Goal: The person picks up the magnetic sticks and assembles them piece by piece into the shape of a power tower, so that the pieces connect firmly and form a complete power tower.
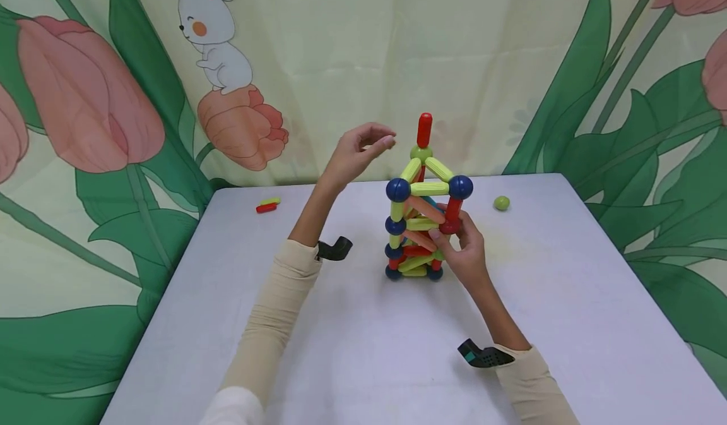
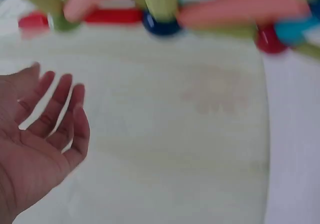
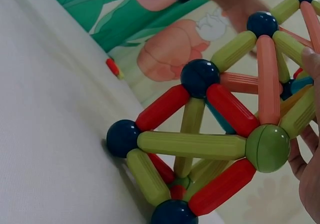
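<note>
A tall tower of magnetic sticks and balls (image 1: 430,189) stands upright on the table, topped by a red stick (image 1: 424,130) on a light green ball (image 1: 421,153). My right hand (image 1: 467,252) grips the tower's right side at about mid-height, near a red ball (image 1: 450,226). The left hand (image 1: 363,150) is raised to the left of the top, apart from it, with fingers loosely bent and nothing in them. In the left wrist view that hand (image 2: 45,139) shows an empty palm. Blue balls (image 3: 200,78) join the tower's lower sticks in the right wrist view.
A loose green ball (image 1: 502,203) lies right of the tower near the table's back edge. Two short sticks, a red one (image 1: 266,208) and a yellow-green one (image 1: 270,201), lie at the back left. A printed curtain (image 1: 454,65) hangs behind the white table (image 1: 363,362).
</note>
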Motion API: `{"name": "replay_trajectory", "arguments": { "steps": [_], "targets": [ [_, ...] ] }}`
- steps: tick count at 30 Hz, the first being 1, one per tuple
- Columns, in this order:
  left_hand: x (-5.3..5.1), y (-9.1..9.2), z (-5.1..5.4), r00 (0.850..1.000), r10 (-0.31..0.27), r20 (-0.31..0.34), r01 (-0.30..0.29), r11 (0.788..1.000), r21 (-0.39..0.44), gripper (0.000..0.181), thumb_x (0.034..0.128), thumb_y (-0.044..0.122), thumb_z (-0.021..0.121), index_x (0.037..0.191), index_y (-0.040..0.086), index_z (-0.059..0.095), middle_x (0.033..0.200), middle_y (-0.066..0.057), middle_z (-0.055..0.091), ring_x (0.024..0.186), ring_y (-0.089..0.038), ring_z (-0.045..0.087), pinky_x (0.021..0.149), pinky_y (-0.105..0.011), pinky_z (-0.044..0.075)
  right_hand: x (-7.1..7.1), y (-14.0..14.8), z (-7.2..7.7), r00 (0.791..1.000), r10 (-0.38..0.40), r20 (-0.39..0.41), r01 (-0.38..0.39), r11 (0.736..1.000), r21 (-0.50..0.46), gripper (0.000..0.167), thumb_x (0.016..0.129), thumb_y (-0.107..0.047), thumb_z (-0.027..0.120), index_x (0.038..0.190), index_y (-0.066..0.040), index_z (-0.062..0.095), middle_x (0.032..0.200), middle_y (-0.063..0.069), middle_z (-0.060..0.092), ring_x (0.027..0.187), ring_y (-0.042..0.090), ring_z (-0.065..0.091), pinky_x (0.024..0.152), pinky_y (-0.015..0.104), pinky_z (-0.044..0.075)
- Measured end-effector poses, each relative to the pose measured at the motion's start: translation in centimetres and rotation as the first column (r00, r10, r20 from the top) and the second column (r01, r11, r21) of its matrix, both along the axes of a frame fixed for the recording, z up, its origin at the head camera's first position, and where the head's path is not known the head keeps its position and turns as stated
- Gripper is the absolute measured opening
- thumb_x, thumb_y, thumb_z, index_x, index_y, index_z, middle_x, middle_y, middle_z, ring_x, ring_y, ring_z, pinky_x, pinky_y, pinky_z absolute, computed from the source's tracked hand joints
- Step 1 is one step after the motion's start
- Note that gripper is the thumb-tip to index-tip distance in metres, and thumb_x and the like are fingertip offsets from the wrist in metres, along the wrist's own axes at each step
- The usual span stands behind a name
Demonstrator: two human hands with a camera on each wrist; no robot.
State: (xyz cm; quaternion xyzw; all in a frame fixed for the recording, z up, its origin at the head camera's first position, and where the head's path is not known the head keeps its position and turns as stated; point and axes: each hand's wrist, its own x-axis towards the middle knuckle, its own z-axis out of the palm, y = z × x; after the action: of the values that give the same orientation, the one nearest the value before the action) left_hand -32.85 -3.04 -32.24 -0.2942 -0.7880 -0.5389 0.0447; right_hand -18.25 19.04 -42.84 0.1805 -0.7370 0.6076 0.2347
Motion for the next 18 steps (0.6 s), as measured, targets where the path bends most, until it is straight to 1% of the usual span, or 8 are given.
{"name": "replay_trajectory", "arguments": {
  "steps": [2, 4, 6, 8, 11, 13, 15, 18],
  "targets": [
    [-1.3, -2.5, -1.5, 0.992, 0.127, -0.029, -0.129, 0.987, -0.099, 0.027, 0.0976, 0.027, 0.061, 0.117, 0.009, 0.065, 0.114, -0.009, 0.070, 0.109, -0.020, 0.064, 0.096, -0.039, 0.051, 0.0, 0.0, 0.1, 1.000, 0.004, 0.003, -0.004, 1.000, 0.000, 0.044, 0.089, 0.006, 0.063, 0.130, 0.007, 0.047, 0.126, -0.023, 0.055, 0.117, -0.001, 0.054, 0.100, 0.015, 0.044],
    [-2.7, -5.6, -3.5, 0.965, 0.262, -0.032, -0.262, 0.941, -0.215, 0.025, 0.0978, 0.024, 0.060, 0.116, 0.007, 0.065, 0.114, -0.011, 0.069, 0.111, -0.024, 0.062, 0.096, -0.040, 0.050, -0.1, -0.1, 0.2, 1.000, 0.004, 0.012, -0.004, 1.000, 0.002, 0.044, 0.090, 0.006, 0.063, 0.130, 0.007, 0.047, 0.126, -0.024, 0.055, 0.117, -0.001, 0.053, 0.101, 0.016, 0.043],
    [-3.8, -9.1, -5.9, 0.926, 0.375, -0.035, -0.365, 0.870, -0.333, 0.025, 0.0983, 0.019, 0.058, 0.116, 0.003, 0.064, 0.118, -0.016, 0.066, 0.114, -0.030, 0.059, 0.098, -0.045, 0.048, -0.1, -0.1, 0.3, 1.000, 0.004, 0.016, -0.004, 1.000, 0.004, 0.044, 0.090, 0.006, 0.063, 0.130, 0.006, 0.047, 0.126, -0.024, 0.055, 0.116, -0.001, 0.053, 0.101, 0.016, 0.043],
    [-4.2, -12.4, -8.5, 0.882, 0.469, -0.045, -0.439, 0.782, -0.443, 0.028, 0.0976, 0.015, 0.057, 0.120, 0.000, 0.062, 0.124, -0.021, 0.062, 0.120, -0.036, 0.055, 0.099, -0.051, 0.045, -0.1, 0.0, 0.3, 1.000, 0.003, 0.020, -0.003, 1.000, 0.005, 0.044, 0.089, 0.006, 0.063, 0.131, 0.006, 0.047, 0.125, -0.025, 0.055, 0.116, -0.001, 0.054, 0.101, 0.016, 0.043],
    [-3.6, -16.4, -11.8, 0.812, 0.580, -0.059, -0.498, 0.637, -0.588, 0.038, 0.0966, 0.014, 0.055, 0.132, 0.000, 0.055, 0.138, -0.027, 0.048, 0.130, -0.045, 0.042, 0.101, -0.064, 0.039, 0.0, 0.0, 0.2, 1.000, 0.006, 0.016, -0.006, 1.000, 0.002, 0.044, 0.089, 0.008, 0.063, 0.130, 0.007, 0.047, 0.124, -0.026, 0.055, 0.114, -0.001, 0.054, 0.100, 0.016, 0.043],
    [-2.9, -18.3, -13.5, 0.778, 0.627, -0.042, -0.491, 0.564, -0.664, 0.045, 0.0976, 0.014, 0.054, 0.140, 0.000, 0.047, 0.144, -0.029, 0.041, 0.133, -0.050, 0.036, 0.100, -0.070, 0.034, 0.0, 0.0, 0.2, 1.000, 0.006, 0.020, -0.006, 1.000, -0.004, 0.045, 0.089, 0.008, 0.063, 0.130, 0.007, 0.047, 0.124, -0.026, 0.055, 0.112, -0.001, 0.054, 0.099, 0.016, 0.044],
    [-2.3, -19.5, -14.8, 0.753, 0.658, -0.028, -0.476, 0.514, -0.714, 0.049, 0.0989, 0.016, 0.053, 0.144, 0.003, 0.041, 0.145, -0.030, 0.038, 0.131, -0.053, 0.035, 0.098, -0.073, 0.033, 0.1, -0.1, 0.2, 1.000, 0.005, 0.025, -0.005, 1.000, -0.004, 0.045, 0.089, 0.007, 0.063, 0.131, 0.007, 0.047, 0.124, -0.024, 0.055, 0.112, -0.001, 0.054, 0.099, 0.016, 0.044],
    [-1.9, -20.5, -16.1, 0.737, 0.675, -0.046, -0.485, 0.481, -0.730, 0.048, 0.0993, 0.018, 0.055, 0.144, 0.005, 0.040, 0.137, -0.032, 0.044, 0.124, -0.053, 0.042, 0.097, -0.070, 0.036, 0.2, 0.0, 0.2, 1.000, 0.001, 0.023, -0.001, 1.000, -0.003, 0.045, 0.089, 0.007, 0.064, 0.131, 0.006, 0.047, 0.127, -0.011, 0.059, 0.111, 0.000, 0.054, 0.099, 0.017, 0.044]
  ]
}}
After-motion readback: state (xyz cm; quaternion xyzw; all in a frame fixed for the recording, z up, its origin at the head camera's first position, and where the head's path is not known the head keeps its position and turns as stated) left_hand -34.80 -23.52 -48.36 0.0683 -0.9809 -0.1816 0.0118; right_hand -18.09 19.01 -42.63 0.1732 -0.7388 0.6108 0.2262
